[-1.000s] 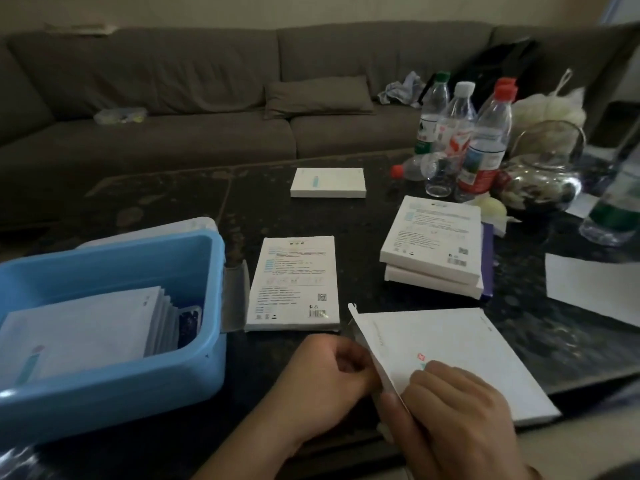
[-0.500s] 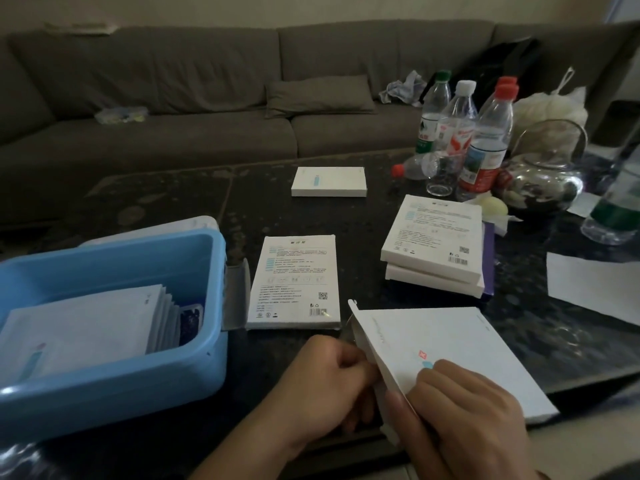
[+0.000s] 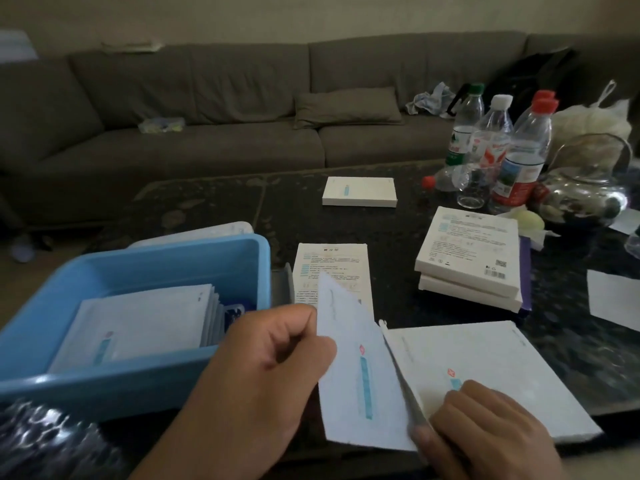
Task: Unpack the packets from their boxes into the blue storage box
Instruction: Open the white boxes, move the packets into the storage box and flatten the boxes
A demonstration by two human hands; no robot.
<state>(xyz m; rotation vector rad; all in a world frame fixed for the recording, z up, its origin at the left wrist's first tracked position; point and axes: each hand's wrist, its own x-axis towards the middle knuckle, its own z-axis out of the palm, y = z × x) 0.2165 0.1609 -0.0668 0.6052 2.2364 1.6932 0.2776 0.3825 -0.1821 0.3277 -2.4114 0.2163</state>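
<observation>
My left hand (image 3: 273,368) pinches a white packet (image 3: 356,375) with a blue stripe, drawn out of the open end of a flat white box (image 3: 485,362). My right hand (image 3: 485,431) grips that box at its near left corner on the dark table (image 3: 398,230). The blue storage box (image 3: 145,379) stands at the left, holding several white packets (image 3: 138,323). Other white boxes lie on the table: one in the middle (image 3: 332,271), a stack of two at the right (image 3: 471,258), one further back (image 3: 360,192).
Several plastic bottles (image 3: 498,147), a glass teapot (image 3: 585,199) and a white bag stand at the back right. A white sheet (image 3: 613,299) lies at the right edge. A grey sofa (image 3: 242,116) runs behind the table. Crinkled plastic lies at the bottom left.
My left hand has pulled a packet out of the box's open end and lifted it leftwards. My right hand still holds the box. The view has shifted a little.
</observation>
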